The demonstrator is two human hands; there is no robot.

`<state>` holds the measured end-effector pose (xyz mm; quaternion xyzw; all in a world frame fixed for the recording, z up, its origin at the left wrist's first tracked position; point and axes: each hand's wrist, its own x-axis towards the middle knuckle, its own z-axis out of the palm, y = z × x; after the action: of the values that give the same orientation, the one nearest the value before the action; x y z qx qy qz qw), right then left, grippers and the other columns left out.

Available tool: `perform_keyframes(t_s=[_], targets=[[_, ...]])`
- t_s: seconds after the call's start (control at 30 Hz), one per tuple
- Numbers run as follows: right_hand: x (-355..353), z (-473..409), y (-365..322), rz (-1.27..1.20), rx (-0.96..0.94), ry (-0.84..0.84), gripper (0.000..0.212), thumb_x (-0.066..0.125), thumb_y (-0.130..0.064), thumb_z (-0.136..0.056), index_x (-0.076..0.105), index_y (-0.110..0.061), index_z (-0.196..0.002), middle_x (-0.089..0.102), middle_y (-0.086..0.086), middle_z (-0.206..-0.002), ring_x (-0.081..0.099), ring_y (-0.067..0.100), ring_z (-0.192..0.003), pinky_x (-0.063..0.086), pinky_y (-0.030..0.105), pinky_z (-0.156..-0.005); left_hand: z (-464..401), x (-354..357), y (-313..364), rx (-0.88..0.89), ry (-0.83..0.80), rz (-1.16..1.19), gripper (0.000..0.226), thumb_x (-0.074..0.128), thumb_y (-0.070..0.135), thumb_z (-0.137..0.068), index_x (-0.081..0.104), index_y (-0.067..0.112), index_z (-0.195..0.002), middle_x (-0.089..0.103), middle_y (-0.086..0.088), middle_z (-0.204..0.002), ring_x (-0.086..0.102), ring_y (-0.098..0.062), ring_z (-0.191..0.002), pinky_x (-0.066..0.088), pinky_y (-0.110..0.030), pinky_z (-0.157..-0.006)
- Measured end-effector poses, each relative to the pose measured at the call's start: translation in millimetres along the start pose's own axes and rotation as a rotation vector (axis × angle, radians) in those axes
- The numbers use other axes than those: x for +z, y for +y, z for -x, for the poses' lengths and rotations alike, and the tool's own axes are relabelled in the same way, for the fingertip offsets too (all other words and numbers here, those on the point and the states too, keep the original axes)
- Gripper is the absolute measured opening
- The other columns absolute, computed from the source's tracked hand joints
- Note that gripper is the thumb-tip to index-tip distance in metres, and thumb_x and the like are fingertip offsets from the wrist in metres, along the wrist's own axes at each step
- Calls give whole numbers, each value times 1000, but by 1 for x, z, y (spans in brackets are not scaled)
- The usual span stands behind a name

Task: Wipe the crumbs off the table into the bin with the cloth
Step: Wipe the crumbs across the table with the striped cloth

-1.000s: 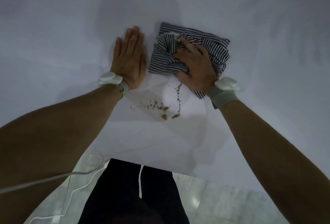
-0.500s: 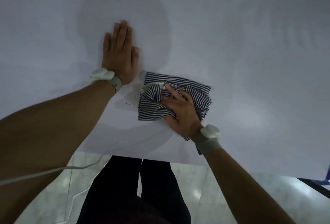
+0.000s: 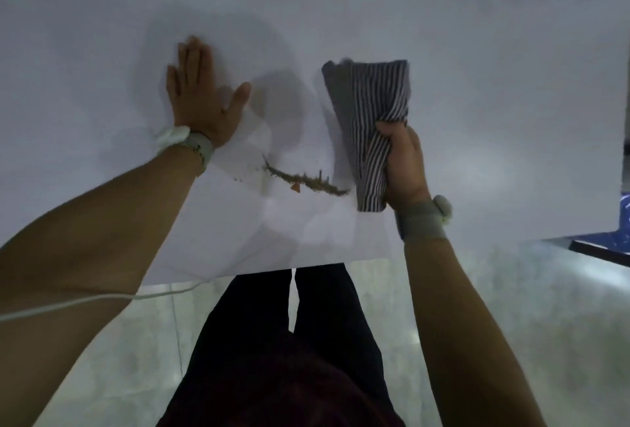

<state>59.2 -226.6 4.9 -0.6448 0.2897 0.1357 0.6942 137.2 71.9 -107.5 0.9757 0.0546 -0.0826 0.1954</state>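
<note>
A striped cloth (image 3: 371,113) is bunched in my right hand (image 3: 404,164), which grips its lower part and holds it lifted at the right of the crumbs. The crumbs (image 3: 306,181) lie in a thin brown line on the white table (image 3: 477,85), with one orange bit beside them, a short way from the near edge. My left hand (image 3: 201,99) lies flat on the table to the left, fingers spread, holding nothing. No bin is in view.
The table's near edge runs just below the crumbs, with pale floor tiles (image 3: 545,307) beyond it. My legs in dark trousers (image 3: 289,341) stand against the edge. A white cable (image 3: 102,300) hangs under my left arm. A dark blue object (image 3: 610,242) shows at the right edge.
My right hand has lifted the cloth off the table and swung it to the right. The crumbs, covered half a second ago, now lie uncovered in a line. My left hand stays flat.
</note>
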Motion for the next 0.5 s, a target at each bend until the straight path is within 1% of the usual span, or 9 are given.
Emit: perform_keyframes(t_s=[0.07,0.1,0.17,0.23,0.27,0.33,0.4,0.47,0.5], targets=[[-30,0,-10,-252,34,94,31,51,-23,-87,66,-9,-111,66,23,-125,61,40,-120,50,61,-99,3,2,5,-61,45,39,91,37,67,-90,21,8,-157,15,-9,-166,10,-26,-154,3,-47,-123],[-48,1,-15,-339,14,134,37,48,-21,-90,61,-7,-121,60,26,-134,55,45,-127,45,64,-105,4,4,13,-100,75,60,88,38,65,-90,25,9,-156,17,-7,-166,12,-25,-154,4,-47,-123],[-76,0,-19,-445,-37,210,39,45,-18,-94,56,-6,-129,58,22,-137,51,46,-131,44,63,-107,1,1,27,-117,128,76,79,39,57,-91,31,11,-154,21,-5,-165,14,-24,-154,1,-45,-124],[-116,0,-26,-527,-102,339,34,45,-16,-94,58,-4,-123,61,18,-128,55,43,-126,47,62,-106,-1,6,57,47,127,62,70,42,47,-93,34,11,-153,23,-5,-164,14,-26,-154,-4,-40,-122],[-136,-1,-29,-530,-127,416,29,47,-15,-92,60,-4,-115,61,17,-121,58,40,-119,49,60,-103,-3,10,77,165,108,53,67,45,42,-93,36,11,-152,24,-6,-164,15,-28,-153,-1,-40,-122],[-178,-5,-38,-404,-203,597,13,52,-17,-86,60,-8,-92,58,12,-100,58,30,-98,52,49,-85,-8,20,119,356,29,16,66,49,38,-91,40,8,-149,24,-9,-164,15,-32,-153,5,-46,-122],[-215,-9,-42,-135,-290,715,9,53,-18,-84,51,-16,-75,49,2,-77,48,17,-79,40,37,-68,-12,30,152,425,-48,-30,67,48,36,-89,39,7,-149,23,-9,-164,13,-33,-153,7,-49,-123],[-253,-17,-41,204,-328,741,15,51,-21,-83,45,-23,-68,41,-5,-65,37,13,-68,29,32,-62,-16,43,177,434,-111,-76,69,47,35,-89,35,6,-150,20,-9,-165,11,-33,-153,7,-49,-123],[-275,-24,-41,376,-315,737,13,49,-24,-82,49,-24,-69,45,-3,-65,38,13,-68,28,31,-62,-19,50,187,439,-133,-97,70,46,35,-90,32,5,-152,18,-10,-165,11,-33,-154,7,-49,-123]])
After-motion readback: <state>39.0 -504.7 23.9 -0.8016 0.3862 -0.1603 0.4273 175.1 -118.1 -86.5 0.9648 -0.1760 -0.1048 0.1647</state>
